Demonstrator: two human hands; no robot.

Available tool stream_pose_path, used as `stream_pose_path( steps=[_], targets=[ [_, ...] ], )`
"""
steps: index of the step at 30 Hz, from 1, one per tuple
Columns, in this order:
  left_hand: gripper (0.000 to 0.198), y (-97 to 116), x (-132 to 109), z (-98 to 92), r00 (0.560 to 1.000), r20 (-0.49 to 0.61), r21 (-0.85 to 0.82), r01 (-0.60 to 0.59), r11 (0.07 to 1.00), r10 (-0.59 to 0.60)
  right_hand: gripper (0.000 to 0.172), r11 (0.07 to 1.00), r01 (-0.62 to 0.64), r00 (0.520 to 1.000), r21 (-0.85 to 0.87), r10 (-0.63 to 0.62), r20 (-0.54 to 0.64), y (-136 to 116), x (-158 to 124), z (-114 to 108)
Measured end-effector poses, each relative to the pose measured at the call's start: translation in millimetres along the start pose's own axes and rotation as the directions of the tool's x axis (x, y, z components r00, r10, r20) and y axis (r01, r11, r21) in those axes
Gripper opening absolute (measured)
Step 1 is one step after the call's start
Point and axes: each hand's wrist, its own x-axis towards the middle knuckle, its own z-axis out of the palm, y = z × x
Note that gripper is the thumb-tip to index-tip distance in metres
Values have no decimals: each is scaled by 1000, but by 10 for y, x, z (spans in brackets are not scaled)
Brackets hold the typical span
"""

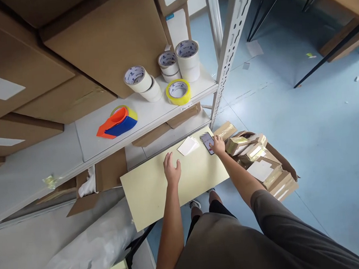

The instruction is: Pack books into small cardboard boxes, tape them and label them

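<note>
My left hand (172,171) is over the pale yellow tabletop (149,192), fingers spread and holding nothing. Just beyond its fingertips lie a few white paper slips (187,146), partly overlapping. At the table's far right corner is a smartphone (207,142) with a lit screen, partly blurred. My right hand (218,145) is closed at the phone's right edge, its thumb over the screen; the undersides of the fingers are hidden.
A shelf (91,145) beyond the table bears white tape rolls (147,86), a yellow tape roll (179,93), an orange-blue tape dispenser (118,123) and large cartons (108,38). Taped packages (268,172) pile up at the right. A perforated post (226,47) stands behind.
</note>
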Motion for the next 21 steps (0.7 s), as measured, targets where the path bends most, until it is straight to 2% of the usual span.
stream_pose_path(
  steps=[5, 9, 12, 16, 21],
  targets=[
    [54, 88, 35, -72, 1000, -9, -21, -6, 1000, 6, 57, 1000, -15, 1000, 3, 15, -12, -44, -64, -113],
    [53, 100, 31, -275, 999, -51, -39, -3, 999, 1, 58, 989, 18, 994, 147, -2, -107, -224, -160, -348],
    [51, 36, -21, -485, 995, -94, -71, 23, 997, -30, 60, 953, 161, 973, 258, -108, -206, -515, -338, -559],
    [47, -92, -178, -782, 984, -164, -126, 54, 991, -74, 61, 867, 379, 910, 324, -285, -301, -1033, -759, -776],
    [46, -300, -496, -1312, 971, -221, -178, 53, 983, -93, 60, 799, 486, 866, 354, -387, -315, -1715, -1361, -793]
  ],
)
